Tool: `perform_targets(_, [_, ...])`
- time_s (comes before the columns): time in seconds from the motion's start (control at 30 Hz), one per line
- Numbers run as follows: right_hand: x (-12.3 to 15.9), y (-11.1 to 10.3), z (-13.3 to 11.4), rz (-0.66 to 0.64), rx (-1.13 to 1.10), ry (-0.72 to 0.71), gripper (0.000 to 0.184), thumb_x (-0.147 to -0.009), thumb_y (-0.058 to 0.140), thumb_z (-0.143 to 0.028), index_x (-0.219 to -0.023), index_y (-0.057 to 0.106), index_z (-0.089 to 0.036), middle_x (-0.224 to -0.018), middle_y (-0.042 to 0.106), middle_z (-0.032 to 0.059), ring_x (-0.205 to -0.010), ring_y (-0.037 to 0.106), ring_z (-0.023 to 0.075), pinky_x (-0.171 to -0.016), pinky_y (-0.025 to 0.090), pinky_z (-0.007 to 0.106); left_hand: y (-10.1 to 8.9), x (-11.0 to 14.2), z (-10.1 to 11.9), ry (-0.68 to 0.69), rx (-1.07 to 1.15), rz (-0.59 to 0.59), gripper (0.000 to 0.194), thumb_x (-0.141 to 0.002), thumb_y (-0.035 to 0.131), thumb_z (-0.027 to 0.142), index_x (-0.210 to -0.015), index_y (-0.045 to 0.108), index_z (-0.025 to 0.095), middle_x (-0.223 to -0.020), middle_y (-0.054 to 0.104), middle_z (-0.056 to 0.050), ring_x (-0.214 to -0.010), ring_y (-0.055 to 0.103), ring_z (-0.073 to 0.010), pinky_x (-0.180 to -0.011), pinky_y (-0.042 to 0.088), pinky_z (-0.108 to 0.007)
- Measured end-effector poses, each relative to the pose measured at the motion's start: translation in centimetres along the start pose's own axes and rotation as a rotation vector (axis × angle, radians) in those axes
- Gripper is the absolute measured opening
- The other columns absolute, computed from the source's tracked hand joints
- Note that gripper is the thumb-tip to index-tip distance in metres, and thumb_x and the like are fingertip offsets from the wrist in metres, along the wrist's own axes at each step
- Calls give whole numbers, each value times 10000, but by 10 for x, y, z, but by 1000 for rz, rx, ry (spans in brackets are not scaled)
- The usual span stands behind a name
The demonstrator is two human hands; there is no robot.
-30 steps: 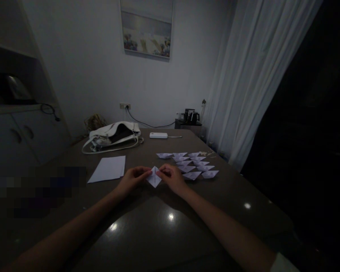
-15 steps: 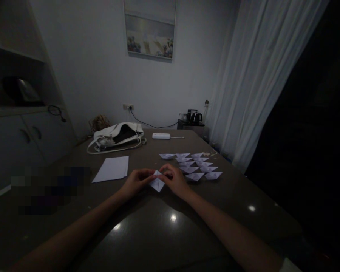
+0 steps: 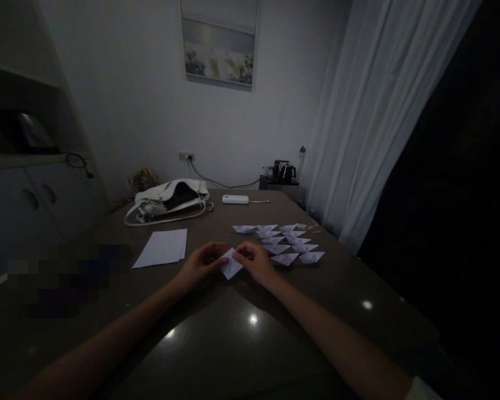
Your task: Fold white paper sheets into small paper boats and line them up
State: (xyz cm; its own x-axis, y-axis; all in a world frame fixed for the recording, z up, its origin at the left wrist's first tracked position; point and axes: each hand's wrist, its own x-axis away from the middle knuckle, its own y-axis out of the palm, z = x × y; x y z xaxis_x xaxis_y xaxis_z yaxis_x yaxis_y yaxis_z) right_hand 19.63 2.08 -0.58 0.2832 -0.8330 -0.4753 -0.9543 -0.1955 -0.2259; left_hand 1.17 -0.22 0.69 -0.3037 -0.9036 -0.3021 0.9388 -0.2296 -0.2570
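A small piece of folded white paper (image 3: 230,269), diamond-shaped with one corner pointing toward me, is held just above the table between my two hands. My left hand (image 3: 200,264) pinches its left side, thumb on the near face. From the right, my right hand (image 3: 256,262) grips the upper right edge with thumb and fingers. The fingertips behind the paper are partly hidden. Just beyond my right hand stand several folded paper boats (image 3: 284,259) in rows. A stack of white paper sheets (image 3: 160,248) lies to the left of my left hand.
A white handbag (image 3: 173,199) rests open at the table's far left. Near the far edge lies a white power bank (image 3: 235,199) with a short cable. Small scraps (image 3: 306,226) sit behind the boats. The dark glossy table (image 3: 216,344) reaches toward me; a white curtain (image 3: 358,111) hangs at right.
The folded paper has turned and tilted slightly between my fingers, its near corner now a little left. My right fingers have shifted on its upper edge. The camera view has moved slightly.
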Motion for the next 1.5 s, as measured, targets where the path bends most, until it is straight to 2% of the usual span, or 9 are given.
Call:
perform_targets(0.13, [0,1,2,7,-15,4,143,-732,648,-294,-723,602,-159,-691,626,16,-624,572,137,-587,430,239,1,-1,0,-17,-50,-8,320,-707,704,412,-841,619,134,-830,672,-50,-780,639,-209,-730,505,-327])
perform_targets(0.23, [1,1,0,6,-13,-7,140,-749,639,-295,-742,608,-159,-707,628,17,-634,576,136,-585,433,233,3,1,2,-32,-61,-52,328,-726,678,421,-857,628,124,-841,670,-60,-786,635,-215,-722,499,-321])
perform_targets(0.57, [8,4,-10,-50,107,-79,118,-783,628,-278,-785,630,-159,-743,638,13,-655,587,125,-593,444,216,0,3,1,102,-343,-94,189,-769,612,328,-813,643,147,-800,667,-47,-772,610,-209,-708,481,-292])
perform_targets(0.67, [8,4,-10,-46,111,-61,119,-784,623,-277,-771,621,-159,-726,630,13,-635,578,127,-583,439,222,3,3,3,112,-284,-141,216,-788,599,346,-852,653,147,-847,674,-59,-819,612,-217,-749,478,-301])
perform_targets(0.87, [6,2,-8,-33,87,-22,121,-772,626,-280,-746,616,-162,-719,643,18,-646,583,142,-590,437,237,11,4,5,1,-92,-161,297,-775,625,407,-861,657,125,-831,677,-49,-809,621,-215,-752,479,-301])
perform_targets(1.13, [8,5,-12,-23,74,-24,120,-773,620,-279,-747,608,-162,-726,647,25,-660,600,148,-604,446,244,6,4,1,46,-128,-177,261,-805,605,381,-875,648,133,-882,662,-55,-848,619,-216,-767,489,-308])
perform_targets(1.2, [6,4,-9,5,56,-28,130,-768,622,-290,-750,603,-163,-729,645,27,-671,604,153,-610,450,250,7,5,2,42,-124,-154,275,-815,594,393,-893,634,132,-858,663,-53,-813,624,-209,-737,496,-306])
perform_targets(1.37, [-1,1,-1,101,-22,-6,170,-736,643,-328,-729,577,-171,-709,632,23,-671,604,156,-603,457,252,11,5,4,12,-20,33,405,-756,661,418,-1043,577,145,-913,682,-65,-815,649,-214,-712,517,-315])
perform_targets(1.5, [-1,0,-2,86,-68,24,177,-725,652,-330,-720,569,-174,-692,627,22,-637,596,149,-573,453,247,10,4,7,-112,-33,-17,391,-761,630,465,-941,661,119,-776,708,-58,-673,643,-195,-622,503,-286])
